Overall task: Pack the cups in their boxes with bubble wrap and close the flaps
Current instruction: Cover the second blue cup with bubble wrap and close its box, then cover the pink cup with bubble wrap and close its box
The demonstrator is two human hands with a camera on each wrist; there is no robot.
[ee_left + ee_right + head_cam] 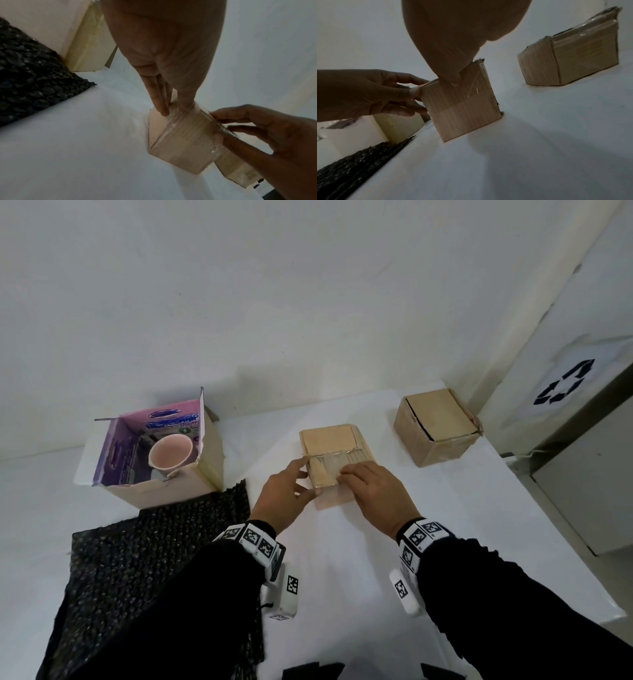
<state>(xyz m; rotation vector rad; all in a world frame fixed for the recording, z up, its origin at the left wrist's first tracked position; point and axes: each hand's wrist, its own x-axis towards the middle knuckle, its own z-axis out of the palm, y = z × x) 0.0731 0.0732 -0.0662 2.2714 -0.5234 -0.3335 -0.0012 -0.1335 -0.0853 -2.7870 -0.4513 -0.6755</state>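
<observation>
Far left on the table [342,559], a pink cup [170,455] lies tilted in the open box [150,453], black bubble wrap [137,559] just near of it. At centre, my left grip [282,494] pinches the closed middle box [334,460] at its left edge, while my right grip [376,491] rests fingers on its taped top. Far right stands another closed box [435,426], well apart.
</observation>
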